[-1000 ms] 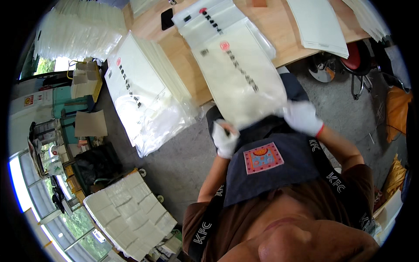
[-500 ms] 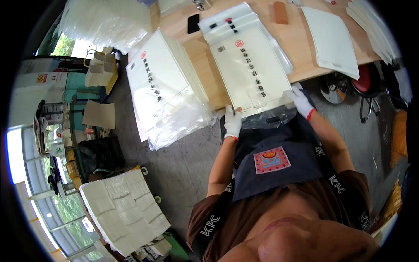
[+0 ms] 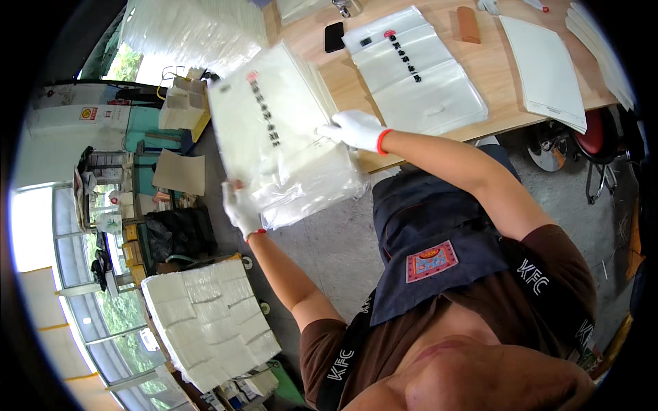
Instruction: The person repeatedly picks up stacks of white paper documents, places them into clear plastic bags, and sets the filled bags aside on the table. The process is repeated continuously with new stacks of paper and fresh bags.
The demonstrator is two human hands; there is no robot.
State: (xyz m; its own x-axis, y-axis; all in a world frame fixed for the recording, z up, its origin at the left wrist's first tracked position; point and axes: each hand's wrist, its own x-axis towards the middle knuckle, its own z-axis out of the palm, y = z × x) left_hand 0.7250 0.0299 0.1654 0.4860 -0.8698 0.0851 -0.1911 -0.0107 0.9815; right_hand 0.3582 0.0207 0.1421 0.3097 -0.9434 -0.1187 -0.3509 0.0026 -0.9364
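Observation:
A white packet of paper in a clear printed plastic bag (image 3: 240, 130), slightly blurred, lies over a tall stack of similar packets on the left of the table. My left hand (image 3: 241, 211), in a white glove with a red cuff, is closed at its lower left edge, its fingertips smeared by motion. On the packet's right edge, my gloved right hand (image 3: 355, 130) pinches with thumb and fingertips. Loose plastic sags below the stack's near end (image 3: 315, 195). A flat pile of clear printed plastic bags (image 3: 425, 89) rests to the right of my right hand.
Behind the bags are a black phone (image 3: 334, 37) and a brown block (image 3: 468, 25). White sheets (image 3: 541, 72) lie at the table's right, above a red stool (image 3: 595, 133). A wrapped pile (image 3: 195, 31) stands far left; a loaded cart (image 3: 209, 322) stands on the floor.
Both hands have moved left with the white packet, from the bag pile onto the left stack. The top of the bag pile is now uncovered. The view has shifted slightly.

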